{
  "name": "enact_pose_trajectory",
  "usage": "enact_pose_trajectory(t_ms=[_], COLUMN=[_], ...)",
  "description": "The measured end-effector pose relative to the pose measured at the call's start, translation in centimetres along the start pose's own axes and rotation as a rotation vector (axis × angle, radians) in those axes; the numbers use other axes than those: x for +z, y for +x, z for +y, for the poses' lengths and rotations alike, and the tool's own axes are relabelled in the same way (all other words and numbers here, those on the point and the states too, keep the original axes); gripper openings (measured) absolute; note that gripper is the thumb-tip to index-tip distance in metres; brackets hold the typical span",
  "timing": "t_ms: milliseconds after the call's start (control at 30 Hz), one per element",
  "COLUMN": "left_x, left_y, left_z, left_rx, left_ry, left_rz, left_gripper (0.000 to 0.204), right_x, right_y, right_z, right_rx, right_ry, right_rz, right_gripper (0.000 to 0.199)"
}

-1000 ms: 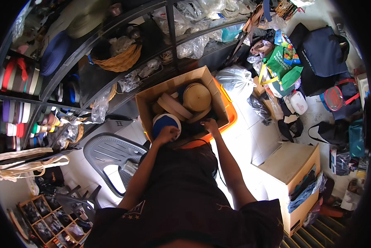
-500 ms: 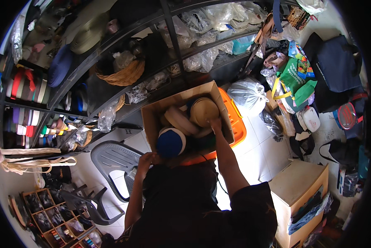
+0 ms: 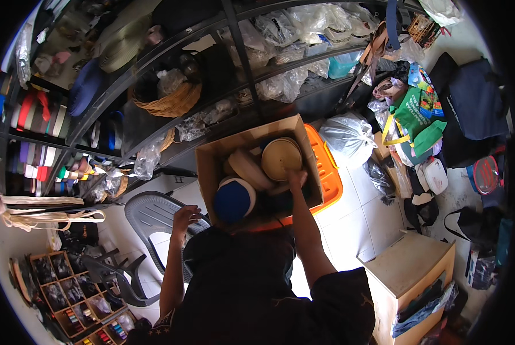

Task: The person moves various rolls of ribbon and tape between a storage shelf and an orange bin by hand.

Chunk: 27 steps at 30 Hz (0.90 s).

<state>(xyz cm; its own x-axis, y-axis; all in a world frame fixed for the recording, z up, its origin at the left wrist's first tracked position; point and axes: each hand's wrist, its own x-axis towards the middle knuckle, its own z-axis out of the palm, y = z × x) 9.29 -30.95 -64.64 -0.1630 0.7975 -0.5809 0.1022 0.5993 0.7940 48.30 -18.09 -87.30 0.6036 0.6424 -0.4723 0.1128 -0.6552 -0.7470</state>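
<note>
A brown cardboard box (image 3: 211,158) sits on an orange crate (image 3: 329,172) in front of me. Inside lie a blue cap with a white edge (image 3: 232,199), a tan round hat (image 3: 281,156) and other pale hats. My right hand (image 3: 295,179) reaches into the box and touches the lower edge of the tan hat; whether it grips anything I cannot tell. My left hand (image 3: 185,217) hovers outside the box's left corner, above a grey plastic chair (image 3: 151,215), fingers loosely curled and holding nothing.
Dark metal shelves (image 3: 240,52) with a wicker basket (image 3: 171,100), bagged goods and rolled ribbons stand behind the box. A white plastic bag (image 3: 347,140), a green bag (image 3: 412,118) and dark bags lie to the right. A small wooden cabinet (image 3: 409,270) stands at lower right.
The blue cap was in my left hand a second ago; it now lies in the box and that hand has pulled back. My right hand has moved deeper toward the tan hat.
</note>
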Motion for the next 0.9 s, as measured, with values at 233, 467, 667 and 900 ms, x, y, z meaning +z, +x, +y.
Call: enact_pose_trajectory(t_ms=[233, 467, 667, 900], left_x=[1.3, 5.3, 9.2, 11.5], left_y=[1.1, -1.4, -4.4, -2.3], left_z=[0.3, 6.6, 16.3, 19.3], left_rx=[0.095, 0.607, 1.073, 0.983], left_ry=[-0.016, 0.492, 0.672, 0.668], left_rz=[-0.142, -0.072, -0.121, -0.506], left_gripper=[0.025, 0.024, 0.068, 0.06], right_x=[-0.5, -5.5, -12.8, -19.3], right_y=[-2.1, -11.0, -19.8, -25.5], right_z=[-4.2, -14.1, -22.7, -28.8], right_rx=[-0.174, -0.846, -1.187, -1.335], right_ry=[0.188, -0.156, -0.317, -0.619], right_rz=[0.03, -0.117, -0.502, -0.487], right_gripper=[0.055, 0.051, 0.046, 0.046])
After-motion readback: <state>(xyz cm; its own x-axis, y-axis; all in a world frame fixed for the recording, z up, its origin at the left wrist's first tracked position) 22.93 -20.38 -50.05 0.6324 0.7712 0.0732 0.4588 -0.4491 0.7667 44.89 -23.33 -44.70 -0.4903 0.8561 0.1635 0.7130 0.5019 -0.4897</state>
